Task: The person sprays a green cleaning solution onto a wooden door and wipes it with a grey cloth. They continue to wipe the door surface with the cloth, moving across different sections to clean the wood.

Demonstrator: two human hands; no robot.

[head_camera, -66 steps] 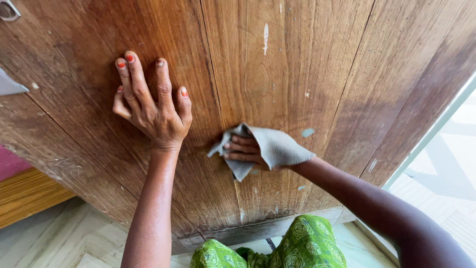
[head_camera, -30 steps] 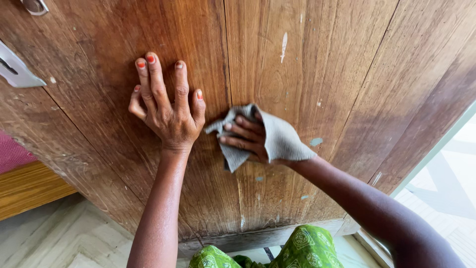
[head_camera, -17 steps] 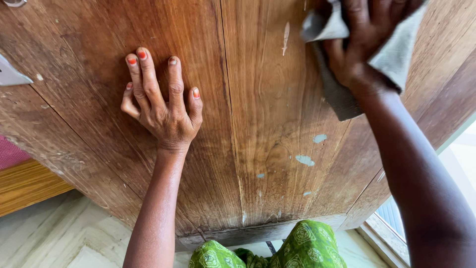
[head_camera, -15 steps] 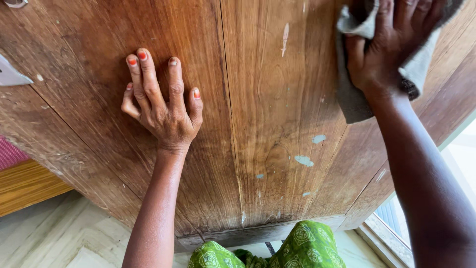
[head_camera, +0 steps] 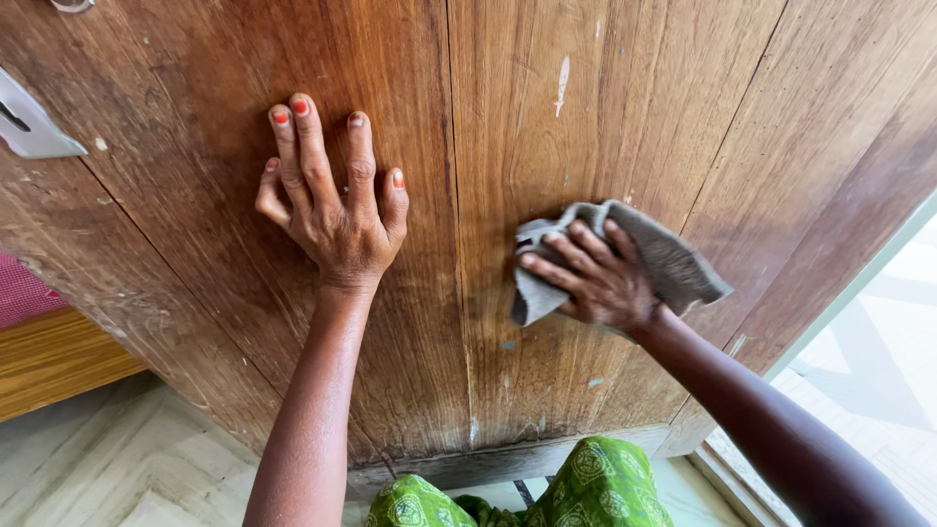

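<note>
A brown wooden door (head_camera: pixel 508 107) fills the view, its planks streaked and dotted with pale paint flecks. My left hand (head_camera: pixel 337 210) lies flat on it with fingers spread, nails painted orange. My right hand (head_camera: pixel 595 278) presses a grey cloth (head_camera: pixel 673 263) against the door to the right of the left hand, in the lower middle of the panel. The cloth drapes over the back of the hand and folds under the fingers.
A metal latch plate (head_camera: pixel 29 122) sits on the door at the upper left. Below are a pale marble floor (head_camera: pixel 107 459), a wooden furniture edge (head_camera: pixel 49 361) at left and my green patterned garment (head_camera: pixel 595 488). A doorframe edge (head_camera: pixel 830 303) runs at right.
My right hand with the cloth swept from the lower middle up to the door's upper right, then came back down to the lower middle. My left hand stayed planted.
</note>
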